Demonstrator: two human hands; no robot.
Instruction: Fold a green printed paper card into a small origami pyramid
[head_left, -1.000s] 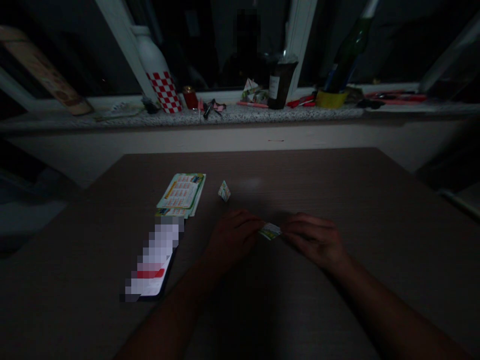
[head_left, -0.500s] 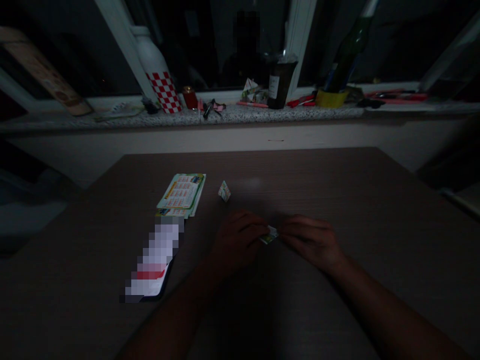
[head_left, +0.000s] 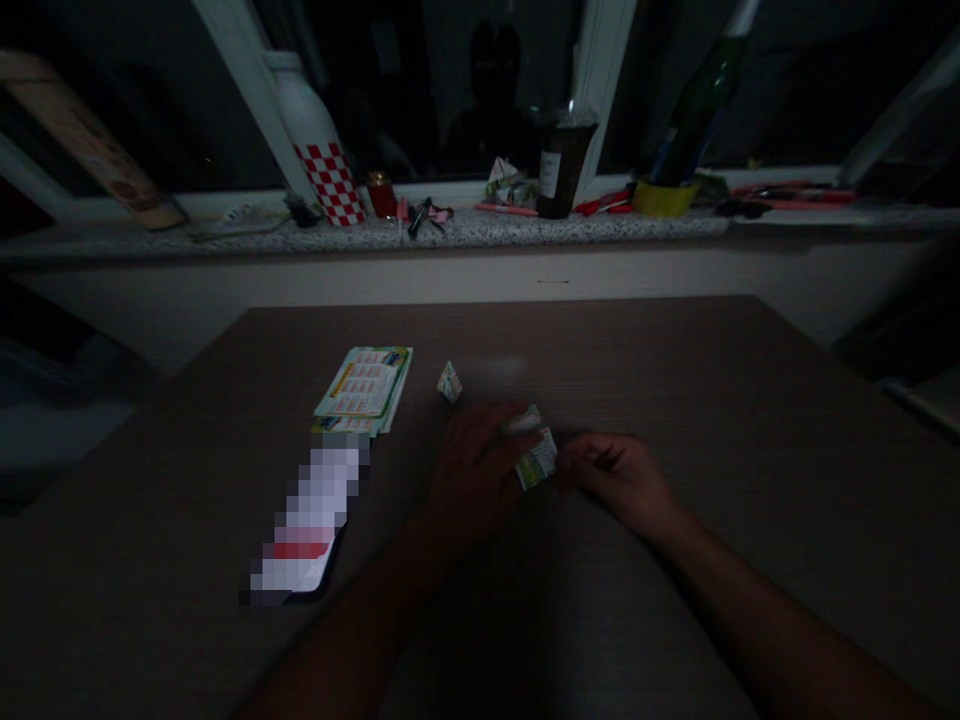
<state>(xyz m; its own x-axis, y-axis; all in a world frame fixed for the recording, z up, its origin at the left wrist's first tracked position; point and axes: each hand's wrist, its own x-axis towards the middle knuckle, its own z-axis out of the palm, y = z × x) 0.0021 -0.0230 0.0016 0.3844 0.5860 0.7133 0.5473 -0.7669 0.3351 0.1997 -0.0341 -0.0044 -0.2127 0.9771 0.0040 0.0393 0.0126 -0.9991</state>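
Observation:
A small folded piece of printed paper [head_left: 538,464], white and green, is between my hands over the table. My left hand [head_left: 474,465] is closed on its left side, the thumb lying across it and hiding part of the folds. At the paper's right corner, my right hand [head_left: 621,478] has its fingers curled in a pinch. Beyond my left hand stands a small folded paper shape [head_left: 450,383] with pointed ends. A stack of printed calendar cards [head_left: 364,385] lies to the left, and a lit phone [head_left: 311,530] with a blurred screen is just below it.
The brown table [head_left: 637,350] reaches to a wall under a granite window sill [head_left: 480,228]. On the sill stand a red-checked white bottle [head_left: 330,175], a dark cup [head_left: 562,170], a green bottle [head_left: 694,120] within yellow tape [head_left: 665,198], and several small items.
The folded paper now shows more of its surface, with a second flap visible above. My left fingers have shifted up and opened slightly; my right fingers have curled in more tightly.

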